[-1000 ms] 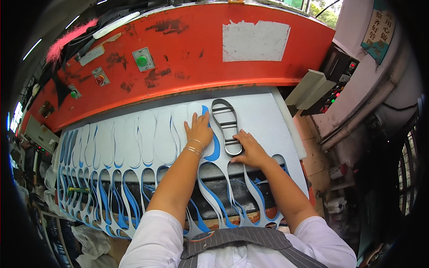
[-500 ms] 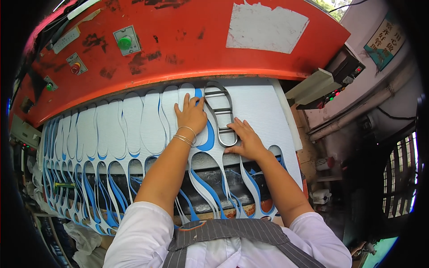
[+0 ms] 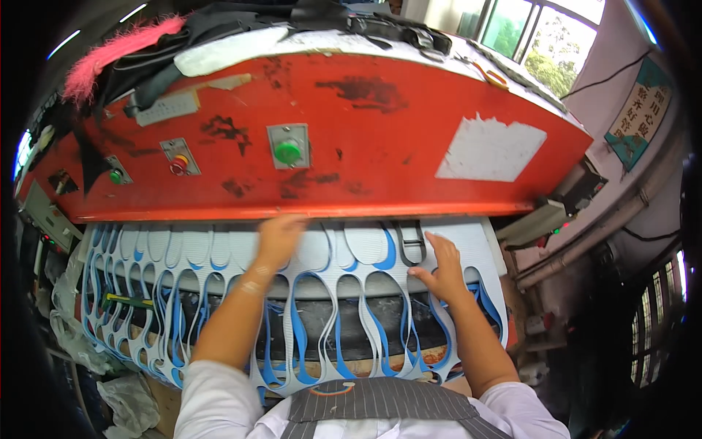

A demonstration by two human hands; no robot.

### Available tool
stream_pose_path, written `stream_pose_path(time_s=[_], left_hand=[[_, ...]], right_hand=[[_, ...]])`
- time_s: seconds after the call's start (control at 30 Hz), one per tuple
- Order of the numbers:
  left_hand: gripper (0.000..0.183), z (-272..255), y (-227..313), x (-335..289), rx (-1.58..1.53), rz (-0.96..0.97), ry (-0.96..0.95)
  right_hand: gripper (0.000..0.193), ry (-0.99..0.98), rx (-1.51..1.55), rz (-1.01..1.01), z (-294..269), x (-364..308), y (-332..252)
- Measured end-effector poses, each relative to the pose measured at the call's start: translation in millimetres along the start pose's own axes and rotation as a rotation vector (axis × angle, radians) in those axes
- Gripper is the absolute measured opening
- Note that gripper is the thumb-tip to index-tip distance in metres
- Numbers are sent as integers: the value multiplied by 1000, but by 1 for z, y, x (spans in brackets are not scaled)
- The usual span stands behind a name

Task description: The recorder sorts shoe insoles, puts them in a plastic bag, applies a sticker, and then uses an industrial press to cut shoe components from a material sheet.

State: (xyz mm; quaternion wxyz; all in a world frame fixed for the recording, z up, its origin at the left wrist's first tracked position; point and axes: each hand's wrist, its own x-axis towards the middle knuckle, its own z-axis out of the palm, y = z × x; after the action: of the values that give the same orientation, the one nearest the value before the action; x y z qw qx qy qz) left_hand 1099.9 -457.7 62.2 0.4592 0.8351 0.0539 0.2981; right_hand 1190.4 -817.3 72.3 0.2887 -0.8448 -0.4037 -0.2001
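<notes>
A sole-shaped metal cutting die point(image 3: 414, 252) lies on a white ribbed sheet point(image 3: 461, 235) with blue layers beneath. Its far end is hidden under the red machine front. Close to the die's right side is my right hand point(image 3: 444, 272), thumb and fingers apart, with nothing in it. My left hand point(image 3: 279, 240) hovers by the machine's lower edge, left of the die, its fingers smeared by motion. Cut sole shapes point(image 3: 365, 245) lie in a row across the sheet. Nearer me, the sheet is a web of sole-shaped holes.
The red machine front point(image 3: 365, 146) spans the far side, with a green button point(image 3: 287, 151) and a red button point(image 3: 178, 165). A green tool point(image 3: 128, 301) rests on the web at left. Plastic bags point(image 3: 128, 402) lie lower left. A control box point(image 3: 578, 194) stands right.
The view has tilted up, showing more of the machine front. My left hand has left the sole pieces beside the die and shifted left. My right hand has come off the die.
</notes>
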Motion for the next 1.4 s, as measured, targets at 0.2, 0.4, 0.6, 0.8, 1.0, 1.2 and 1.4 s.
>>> stream_pose_path(time_s=[0.2,0.4,0.6,0.8,1.0,1.2,1.4], left_hand=[[51,-287,-114,21,450,80,989],[61,-417,-129,26,811,92,861],[43,-280,-33,-33,483,-132,457],[12,-38,113,-109,95,206,-187],[17,56,142,-148,395,352,-414],[23,84,153,-146,508,267,-189],[31,81,148,-126,580,144,-358]], right_hand=[[64,-71,399,-82,37,129,-147],[38,312,348,-130,71,229,-201],[44,-189,354,58,37,137,-163],[62,-879,96,204,-31,25,-121],[69,-718,40,-46,-32,-45,-119],[48,-524,-12,-77,-25,-59,-110],[48,-819,141,-124,-54,-29,-95]])
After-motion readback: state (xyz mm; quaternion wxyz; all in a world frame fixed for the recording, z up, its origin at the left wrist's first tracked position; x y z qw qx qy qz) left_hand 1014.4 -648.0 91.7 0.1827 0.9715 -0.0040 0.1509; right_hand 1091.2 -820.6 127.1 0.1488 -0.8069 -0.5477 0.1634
